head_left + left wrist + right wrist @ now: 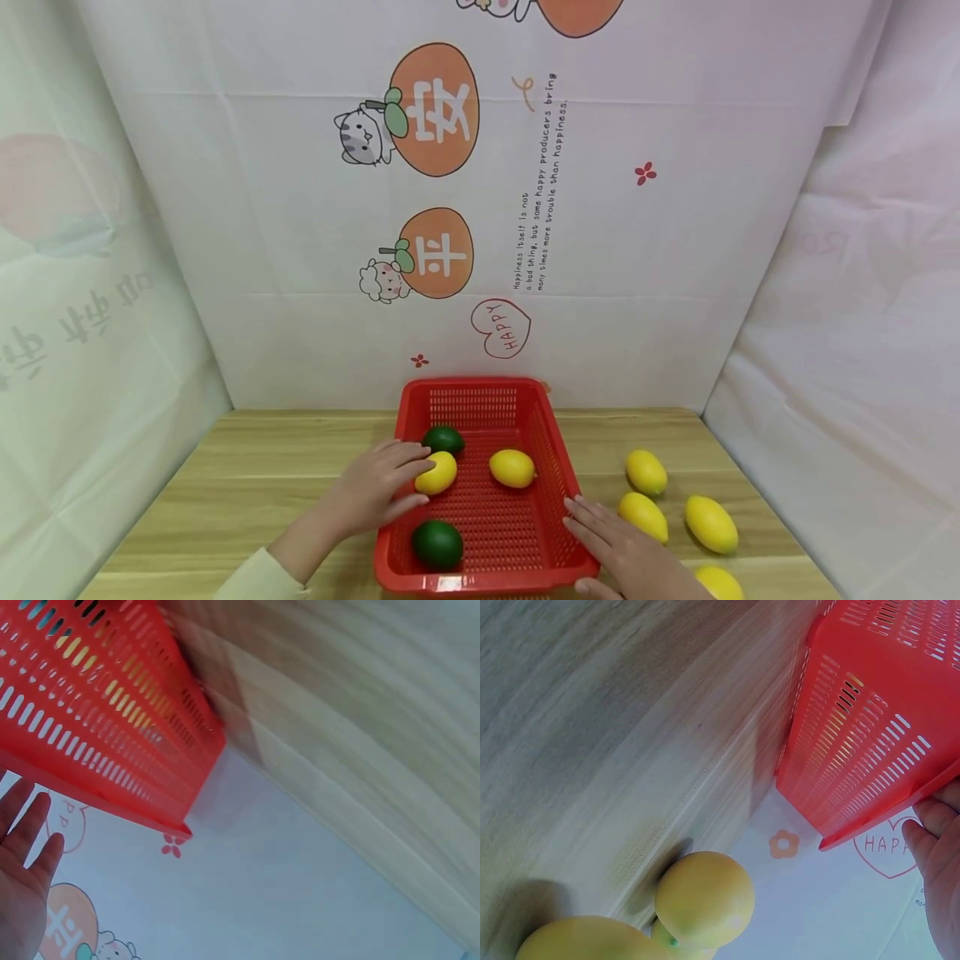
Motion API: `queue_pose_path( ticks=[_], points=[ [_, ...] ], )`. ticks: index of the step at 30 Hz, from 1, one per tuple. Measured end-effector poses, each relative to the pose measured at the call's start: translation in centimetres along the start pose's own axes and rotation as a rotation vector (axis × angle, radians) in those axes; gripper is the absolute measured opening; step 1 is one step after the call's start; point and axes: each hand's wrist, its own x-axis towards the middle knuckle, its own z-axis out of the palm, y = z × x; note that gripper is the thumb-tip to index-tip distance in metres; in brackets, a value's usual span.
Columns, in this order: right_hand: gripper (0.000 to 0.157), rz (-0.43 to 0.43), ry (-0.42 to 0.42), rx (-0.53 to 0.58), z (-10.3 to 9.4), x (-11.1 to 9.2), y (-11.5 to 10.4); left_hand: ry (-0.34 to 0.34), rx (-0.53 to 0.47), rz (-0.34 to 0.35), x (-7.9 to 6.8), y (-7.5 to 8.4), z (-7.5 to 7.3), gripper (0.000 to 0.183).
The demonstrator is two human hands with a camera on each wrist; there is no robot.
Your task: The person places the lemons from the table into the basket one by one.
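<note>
Left hand [381, 486] with straight fingers over left edge of red basket [487, 579], by yellow lemon [441, 477] inside, right hand [628, 547] with straight fingers on right edge, another lemon [512, 468] and green fruits [437, 544] in basket, four more lemons [711, 523] on table [300, 437] at right

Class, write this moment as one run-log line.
red basket: two yellow lemons, two green fruits | left hand: at basket's left side | right hand: at basket's right side | table: four lemons visible
</note>
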Motion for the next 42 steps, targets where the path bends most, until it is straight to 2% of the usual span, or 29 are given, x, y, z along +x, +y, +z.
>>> queue_pose_path(
  ticks=[10, 16, 20, 24, 31, 42],
  points=[
    [0.064, 0.003, -0.009, 0.006, 0.0, 0.0, 0.1, 0.011, -0.037, -0.010, -2.3, 0.6, -1.3, 0.048],
    [0.065, 0.018, -0.023, 0.015, 0.0, 0.0, 0.0, -0.016, -0.039, -0.021, -3.5, 0.8, -1.7, 0.052],
    [0.065, 0.020, -0.034, 0.018, -0.1, 0.1, 0.0, 0.007, -0.013, 0.012, -4.1, 0.8, -1.7, 0.057],
    [0.066, 0.023, -0.037, 0.020, -0.2, 0.1, 0.0, 0.034, 0.012, 0.037, -4.6, 0.9, -1.5, 0.057],
    [0.064, 0.014, -0.027, 0.014, -0.3, 0.0, -0.1, -0.020, 0.025, 0.002, -5.3, 1.1, -1.6, 0.062],
    [0.064, -0.003, -0.005, -0.015, -0.2, 0.1, 0.0, 0.009, 0.018, 0.026, -5.8, 1.0, -1.3, 0.062]
  ],
)
